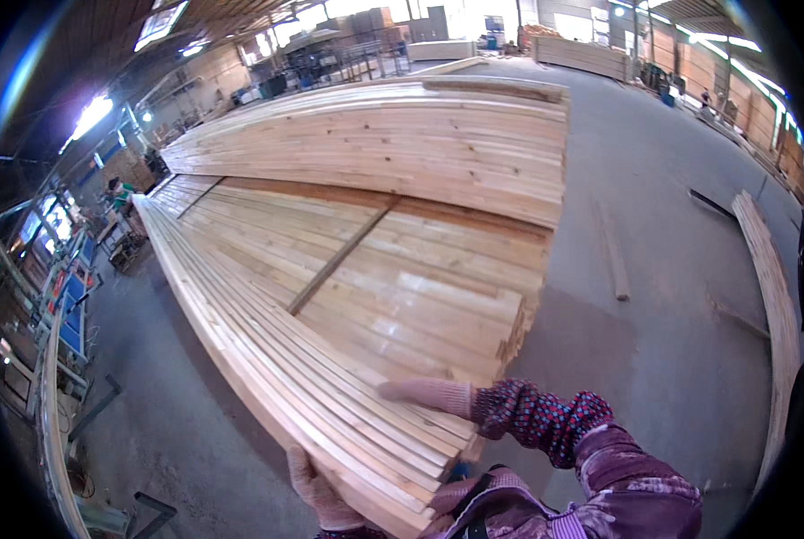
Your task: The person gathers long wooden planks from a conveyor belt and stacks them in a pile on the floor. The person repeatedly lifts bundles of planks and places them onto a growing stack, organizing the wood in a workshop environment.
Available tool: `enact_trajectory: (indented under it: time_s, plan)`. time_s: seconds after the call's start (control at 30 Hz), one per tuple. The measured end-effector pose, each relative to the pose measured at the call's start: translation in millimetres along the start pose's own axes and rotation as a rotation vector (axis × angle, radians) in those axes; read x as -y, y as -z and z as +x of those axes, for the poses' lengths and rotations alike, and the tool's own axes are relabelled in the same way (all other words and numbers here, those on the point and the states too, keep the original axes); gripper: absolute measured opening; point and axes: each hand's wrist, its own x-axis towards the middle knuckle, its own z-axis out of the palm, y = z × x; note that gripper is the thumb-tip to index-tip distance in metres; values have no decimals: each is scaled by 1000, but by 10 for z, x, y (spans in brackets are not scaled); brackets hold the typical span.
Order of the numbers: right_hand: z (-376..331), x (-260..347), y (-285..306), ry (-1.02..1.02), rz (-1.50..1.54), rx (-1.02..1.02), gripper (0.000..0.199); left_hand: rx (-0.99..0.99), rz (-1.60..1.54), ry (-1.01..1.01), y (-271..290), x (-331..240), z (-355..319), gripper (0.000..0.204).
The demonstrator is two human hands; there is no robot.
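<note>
A row of long pale wooden boards (pixel 330 386) stands on edge along the near side of a large lumber stack. My left hand (pixel 319 492), in a pale pinkish glove, is against the outer face of the outermost board (pixel 267 411), near its close end. Its fingers appear curled at that board, though part of them is hidden. Reaching in from the right, my right hand (pixel 424 393), also gloved, rests on the boards with its fingers stretched out, slightly blurred. A dark patterned sleeve cover (pixel 537 418) is on the right forearm.
Flat boards (pixel 420 314) fill the stack's middle, crossed by a thin dark strip (pixel 344 256). A taller board pile (pixel 375 135) rises behind. On the grey floor lie a loose timber (pixel 613 251) and, farther right, long pale slabs (pixel 770 305). Blue machinery (pixel 77 296) stands left.
</note>
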Motion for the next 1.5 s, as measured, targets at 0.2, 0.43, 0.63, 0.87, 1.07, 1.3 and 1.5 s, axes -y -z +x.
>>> enact_trajectory:
  time_s: [0.2,0.43,0.63,0.87,1.07,1.3,1.5]
  plan:
    - [74,454,1331,-147,189,28,46,-151,117,65,-691,975,640,57]
    - [263,1016,3125,-151,169,93,52,-141,194,94,-2328,2074,1213,51]
    - [545,1208,4618,-336,446,173,46,-332,274,176,-2850,3360,1912,48]
    - [497,1388,5631,-307,121,75,42,-223,145,414,-3174,4504,2364,42]
    - [684,1118,6029,99,-844,82,37,-241,384,458,-3670,4595,2473,36]
    - [-434,1690,5739,250,-682,-154,50,-184,305,489,-3266,4810,2440,42]
    - [-945,1491,5567,564,-892,-299,73,-175,251,377,-2457,5155,2568,60]
